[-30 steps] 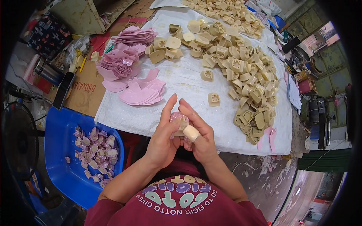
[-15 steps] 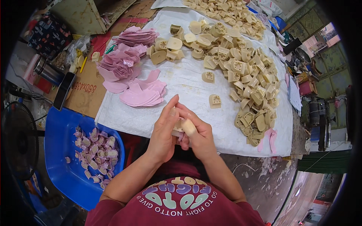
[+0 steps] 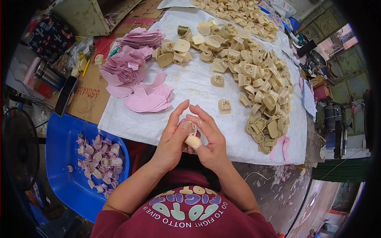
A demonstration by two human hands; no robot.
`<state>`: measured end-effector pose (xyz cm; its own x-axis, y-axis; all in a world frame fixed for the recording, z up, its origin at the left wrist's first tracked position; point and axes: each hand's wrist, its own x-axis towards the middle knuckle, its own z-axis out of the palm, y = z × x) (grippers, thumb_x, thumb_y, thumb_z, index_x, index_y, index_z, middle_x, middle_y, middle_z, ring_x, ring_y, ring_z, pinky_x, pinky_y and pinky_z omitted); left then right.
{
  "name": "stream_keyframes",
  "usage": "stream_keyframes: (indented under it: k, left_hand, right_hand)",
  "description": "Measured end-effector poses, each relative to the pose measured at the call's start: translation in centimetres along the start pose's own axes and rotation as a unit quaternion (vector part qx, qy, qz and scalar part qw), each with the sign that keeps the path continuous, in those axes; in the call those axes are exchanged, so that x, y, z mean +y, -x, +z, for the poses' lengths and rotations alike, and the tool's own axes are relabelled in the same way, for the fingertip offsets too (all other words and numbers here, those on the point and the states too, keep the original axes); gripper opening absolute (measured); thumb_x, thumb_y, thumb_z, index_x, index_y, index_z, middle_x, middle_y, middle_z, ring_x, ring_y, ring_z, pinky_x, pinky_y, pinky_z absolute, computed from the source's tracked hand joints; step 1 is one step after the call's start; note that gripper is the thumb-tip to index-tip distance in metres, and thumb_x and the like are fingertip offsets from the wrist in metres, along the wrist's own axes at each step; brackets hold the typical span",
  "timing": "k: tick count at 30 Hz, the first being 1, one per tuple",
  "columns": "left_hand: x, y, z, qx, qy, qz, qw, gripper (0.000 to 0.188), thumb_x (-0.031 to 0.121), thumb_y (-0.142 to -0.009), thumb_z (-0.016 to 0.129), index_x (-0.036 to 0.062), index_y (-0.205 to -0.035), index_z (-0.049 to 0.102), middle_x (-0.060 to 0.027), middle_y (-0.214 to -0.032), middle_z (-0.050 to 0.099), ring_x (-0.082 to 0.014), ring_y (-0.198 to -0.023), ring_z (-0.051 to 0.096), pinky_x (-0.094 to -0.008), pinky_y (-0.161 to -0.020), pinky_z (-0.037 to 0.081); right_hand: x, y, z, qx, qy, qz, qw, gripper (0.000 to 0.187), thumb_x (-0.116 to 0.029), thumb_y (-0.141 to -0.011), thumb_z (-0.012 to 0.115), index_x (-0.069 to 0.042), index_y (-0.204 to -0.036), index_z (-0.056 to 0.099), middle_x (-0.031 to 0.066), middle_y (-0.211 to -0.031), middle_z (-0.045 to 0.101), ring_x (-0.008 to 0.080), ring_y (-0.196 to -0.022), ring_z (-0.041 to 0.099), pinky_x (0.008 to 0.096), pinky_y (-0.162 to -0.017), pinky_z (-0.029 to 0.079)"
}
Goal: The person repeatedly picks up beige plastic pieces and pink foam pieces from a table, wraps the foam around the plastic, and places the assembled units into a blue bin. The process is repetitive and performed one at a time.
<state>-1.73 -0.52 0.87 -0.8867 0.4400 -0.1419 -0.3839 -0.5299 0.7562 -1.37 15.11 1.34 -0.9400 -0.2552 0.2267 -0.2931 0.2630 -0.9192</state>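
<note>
Near the table's front edge, my left hand [image 3: 170, 143] and my right hand [image 3: 214, 146] are brought together around one small shoe heel [image 3: 190, 125]. Pink glittery covering shows along its edge, but the fingers hide most of it. A pale cover [image 3: 193, 141] wraps my right thumb, which presses near the heel. The fingertips of both hands point away from me. Beyond them lie a single bare beige heel [image 3: 224, 106] and another bare heel [image 3: 217, 81]. Left of these, loose pink cover pieces [image 3: 149, 98] are fanned out on the white cloth [image 3: 190, 85].
A large heap of beige heels [image 3: 258, 75] spreads along the right of the table. Stacked pink pieces [image 3: 123, 65] lie at the back left. A blue tub [image 3: 59, 158] at lower left holds pink-covered heels [image 3: 101, 160]. A phone [image 3: 65, 95] and a fan [image 3: 20, 148] stand at far left.
The heel has turned between my hands, so its pink glittery edge now shows. My right thumb has shifted downward, and the fingers of both hands have spread slightly apart.
</note>
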Motion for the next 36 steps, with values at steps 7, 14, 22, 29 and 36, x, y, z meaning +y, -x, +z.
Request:
stream_keyframes:
  k: [7, 14, 22, 29, 36]
  left_hand:
    - [1.0, 0.9, 0.6, -0.074, 0.143, 0.0, 0.987, 0.089, 0.021, -0.093, 0.063, 0.0224, -0.155, -0.001, -0.0127, -0.12, 0.058, -0.0217, -0.108, 0.06, -0.0362, -0.088, 0.052]
    - [1.8, 0.7, 0.1, -0.068, -0.224, 0.145, 0.961, 0.095, 0.0, -0.081, 0.071, 0.0135, -0.153, 0.011, -0.0114, -0.114, 0.059, -0.0215, -0.095, 0.059, -0.0355, -0.08, 0.049]
    - [3.3, -0.3, -0.7, -0.112, -0.64, 0.28, 0.706, 0.078, 0.001, -0.064, 0.075, 0.0026, -0.136, 0.045, -0.0139, -0.096, 0.056, -0.0331, -0.084, 0.057, -0.0409, -0.074, 0.047]
    - [3.4, 0.2, -1.0, -0.088, -0.652, 0.221, 0.72, 0.044, 0.01, -0.063, 0.077, 0.0053, -0.103, 0.061, -0.0108, -0.087, 0.055, -0.0302, -0.078, 0.058, -0.039, -0.067, 0.047]
    - [2.7, 0.0, -0.2, -0.033, -0.659, 0.24, 0.713, 0.044, 0.013, -0.063, 0.079, 0.0047, -0.101, 0.06, -0.0101, -0.082, 0.06, -0.0272, -0.068, 0.062, -0.0367, -0.059, 0.049]
  right_hand:
    - [-0.8, -0.1, -0.8, -0.033, -0.249, 0.022, 0.968, 0.044, -0.006, -0.086, 0.065, -0.002, -0.13, 0.056, 0.0114, -0.144, 0.047, 0.0118, -0.109, 0.056, 0.0246, -0.085, 0.049]
    - [1.2, 0.6, -0.7, 0.023, -0.347, 0.132, 0.928, 0.038, -0.014, -0.094, 0.06, 0.001, -0.129, 0.055, 0.0146, -0.134, 0.055, 0.0181, -0.107, 0.061, 0.0312, -0.088, 0.052]
    - [0.6, 0.9, -2.6, 0.011, -0.291, 0.291, 0.911, 0.025, -0.016, -0.093, 0.063, 0.005, -0.107, 0.067, 0.0103, -0.094, 0.069, 0.0159, -0.083, 0.067, 0.0302, -0.074, 0.056]
    - [0.1, 1.2, -2.6, -0.001, -0.186, 0.224, 0.957, 0.016, -0.005, -0.091, 0.063, 0.003, -0.103, 0.069, 0.0073, -0.09, 0.07, 0.0089, -0.081, 0.063, 0.0241, -0.073, 0.052]
    - [-0.9, 0.9, -2.1, 0.039, -0.144, 0.18, 0.972, 0.018, -0.008, -0.092, 0.063, 0.003, -0.105, 0.069, 0.0061, -0.092, 0.07, 0.008, -0.082, 0.062, 0.0232, -0.074, 0.05]
